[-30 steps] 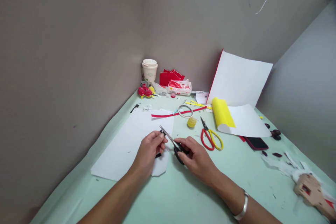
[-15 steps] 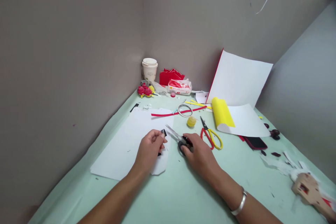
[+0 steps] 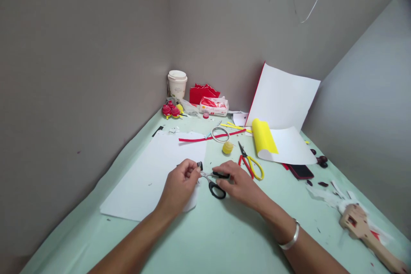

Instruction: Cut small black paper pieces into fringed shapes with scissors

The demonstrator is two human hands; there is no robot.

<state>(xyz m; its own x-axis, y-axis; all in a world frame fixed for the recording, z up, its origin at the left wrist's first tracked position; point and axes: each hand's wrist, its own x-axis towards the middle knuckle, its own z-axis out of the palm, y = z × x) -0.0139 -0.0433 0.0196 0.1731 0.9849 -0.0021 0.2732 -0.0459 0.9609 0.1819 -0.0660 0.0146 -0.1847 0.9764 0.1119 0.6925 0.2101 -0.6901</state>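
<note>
My left hand (image 3: pixel 181 182) is over the white sheets (image 3: pixel 138 184), its thumb and fingers pinched on a small black paper piece (image 3: pixel 200 165) with slits cut into it. Just right of it, black-handled scissors (image 3: pixel 217 191) have their handles spread, and their blades run up to my left fingers, which partly hide them. My right hand (image 3: pixel 239 182) has its thumb and fingers around the upper handle loop. The lower loop hangs free of the fingers. Beyond my right hand lie pliers (image 3: pixel 250 162) with one red and one yellow handle.
Behind are a yellow roll (image 3: pixel 227 148), a tape ring (image 3: pixel 220 134) and a red strip (image 3: pixel 192 140). A lidded cup (image 3: pixel 177 84) and a tissue pack (image 3: pixel 214 106) stand near the wall. To the right are yellow corrugated paper (image 3: pixel 263 136), a phone (image 3: pixel 301 171) and a glue gun (image 3: pixel 359 222).
The scissors have shifted left toward my left hand, and their handles have spread apart. My right hand's grip on them has loosened. The view has turned slightly right.
</note>
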